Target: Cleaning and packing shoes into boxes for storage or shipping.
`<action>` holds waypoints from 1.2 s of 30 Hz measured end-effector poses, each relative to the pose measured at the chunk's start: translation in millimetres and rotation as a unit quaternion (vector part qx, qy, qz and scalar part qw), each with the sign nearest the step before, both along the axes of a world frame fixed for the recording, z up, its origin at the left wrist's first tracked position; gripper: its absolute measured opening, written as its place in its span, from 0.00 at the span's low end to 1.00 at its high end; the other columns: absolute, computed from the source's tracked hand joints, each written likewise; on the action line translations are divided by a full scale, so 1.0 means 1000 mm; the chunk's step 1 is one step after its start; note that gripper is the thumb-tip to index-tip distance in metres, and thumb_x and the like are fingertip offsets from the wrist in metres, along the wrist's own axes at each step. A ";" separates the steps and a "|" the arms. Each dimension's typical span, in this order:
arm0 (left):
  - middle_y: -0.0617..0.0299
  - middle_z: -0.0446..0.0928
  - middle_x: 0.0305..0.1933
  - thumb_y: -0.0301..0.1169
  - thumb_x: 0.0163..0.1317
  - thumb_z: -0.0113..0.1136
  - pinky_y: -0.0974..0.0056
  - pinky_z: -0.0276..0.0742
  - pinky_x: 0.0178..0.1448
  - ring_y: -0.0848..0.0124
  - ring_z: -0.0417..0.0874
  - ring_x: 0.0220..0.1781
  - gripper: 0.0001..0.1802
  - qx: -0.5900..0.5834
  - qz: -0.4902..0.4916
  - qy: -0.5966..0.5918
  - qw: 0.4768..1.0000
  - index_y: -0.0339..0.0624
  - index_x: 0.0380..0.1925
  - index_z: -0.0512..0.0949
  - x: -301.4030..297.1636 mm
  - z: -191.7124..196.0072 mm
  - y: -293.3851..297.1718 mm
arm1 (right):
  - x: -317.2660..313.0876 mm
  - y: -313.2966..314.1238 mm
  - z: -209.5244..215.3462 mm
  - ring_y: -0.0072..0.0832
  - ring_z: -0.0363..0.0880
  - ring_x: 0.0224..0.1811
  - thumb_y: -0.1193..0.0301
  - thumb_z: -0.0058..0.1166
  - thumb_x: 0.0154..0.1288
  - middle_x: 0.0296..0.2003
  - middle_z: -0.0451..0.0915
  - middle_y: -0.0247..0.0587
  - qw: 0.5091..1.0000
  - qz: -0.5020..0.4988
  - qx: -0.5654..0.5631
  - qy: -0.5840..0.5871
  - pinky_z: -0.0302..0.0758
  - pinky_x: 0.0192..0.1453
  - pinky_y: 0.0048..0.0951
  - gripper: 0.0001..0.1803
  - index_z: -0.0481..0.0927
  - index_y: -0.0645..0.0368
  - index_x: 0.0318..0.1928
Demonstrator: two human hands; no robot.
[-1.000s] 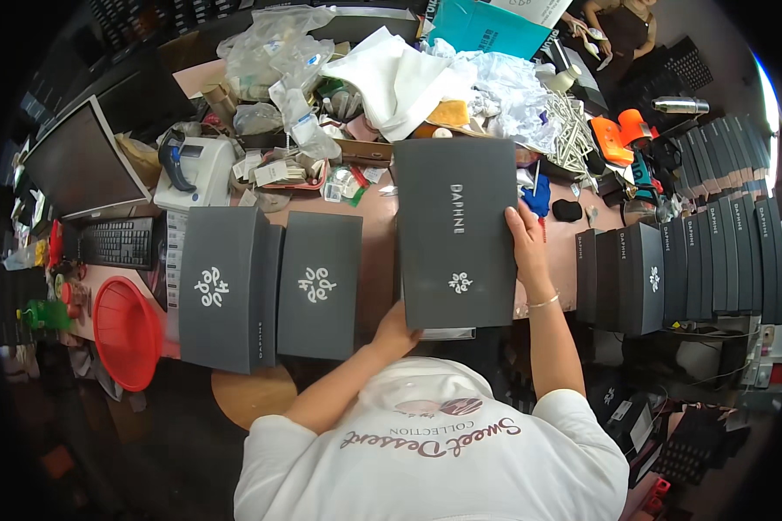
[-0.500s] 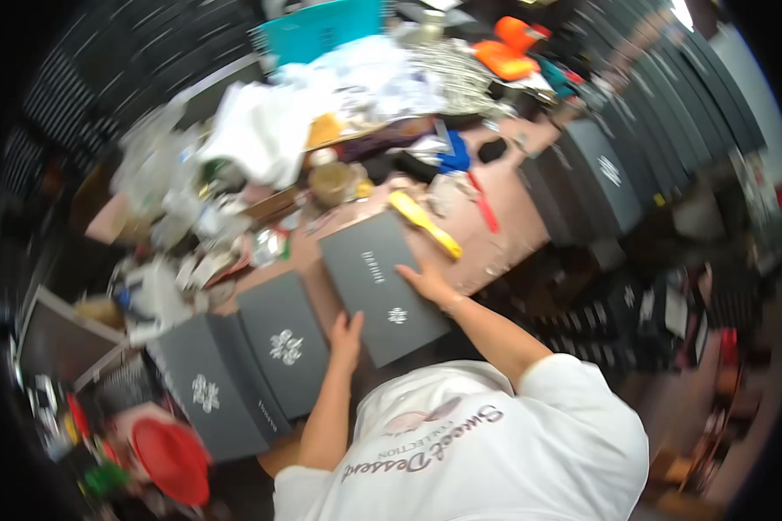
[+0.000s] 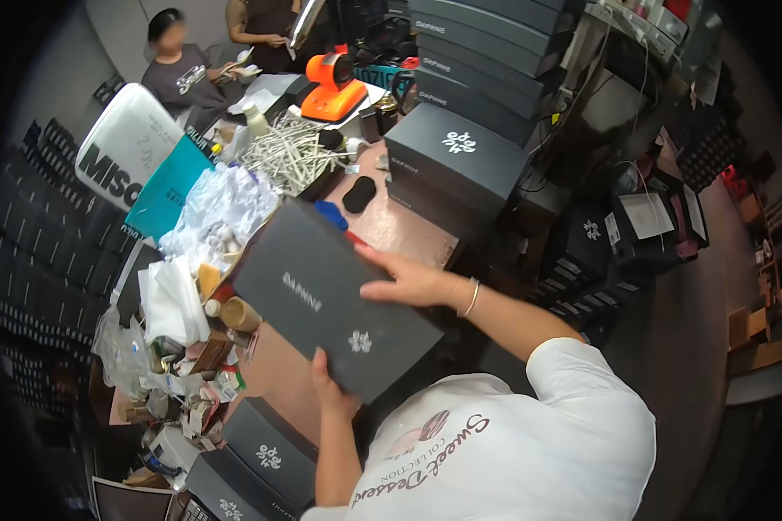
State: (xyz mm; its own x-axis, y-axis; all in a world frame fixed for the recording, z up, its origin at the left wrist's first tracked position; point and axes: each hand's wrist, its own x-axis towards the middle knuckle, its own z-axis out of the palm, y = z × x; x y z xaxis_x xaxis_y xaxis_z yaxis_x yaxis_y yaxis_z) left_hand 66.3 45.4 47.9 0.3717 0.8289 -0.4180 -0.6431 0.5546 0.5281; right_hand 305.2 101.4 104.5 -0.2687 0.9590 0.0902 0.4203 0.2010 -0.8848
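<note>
A dark grey shoebox [image 3: 300,282] with a pale flower mark on its lid is held tilted in front of me, over the near edge of the table. My left hand [image 3: 332,395] grips its near left edge, with the thumb on the lid and the other fingers hidden beneath. On the right side, my right hand [image 3: 406,276] holds the box, thumb on the lid and fingers along the edge. Two similar grey boxes [image 3: 265,456] lie at the lower left. Part of a red thing and a blue thing [image 3: 330,214] show just behind the held box.
Stacked grey shoeboxes [image 3: 456,156] stand at the table's right end. Cluttering the pinkish table [image 3: 282,382] are plastic bags [image 3: 213,213], a jar [image 3: 240,314], a pile of white sticks [image 3: 294,156] and an orange tape dispenser [image 3: 333,87]. Two people [image 3: 182,74] are at the far side.
My view has swung to the right, bringing the box stack nearer the middle and two people into sight. The shoebox appears larger and higher, still between both hands.
</note>
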 end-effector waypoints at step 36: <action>0.47 0.62 0.64 0.54 0.66 0.51 0.54 0.70 0.63 0.57 0.71 0.62 0.37 0.617 -0.108 -0.010 0.779 0.40 0.65 0.60 0.286 0.403 0.120 | 0.295 -0.034 0.419 0.51 0.58 0.66 0.70 0.74 0.37 0.60 0.59 0.58 0.490 -0.320 0.699 -0.410 0.63 0.69 0.40 0.57 0.52 0.60 0.68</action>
State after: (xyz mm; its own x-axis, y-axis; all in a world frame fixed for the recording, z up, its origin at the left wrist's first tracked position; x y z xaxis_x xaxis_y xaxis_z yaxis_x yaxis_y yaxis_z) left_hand 352.2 165.8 450.9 0.5539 0.5122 0.6564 -0.6207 -0.2714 0.7356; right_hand 599.8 67.2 523.1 -0.4490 0.0257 0.8932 0.8925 -0.0358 0.4497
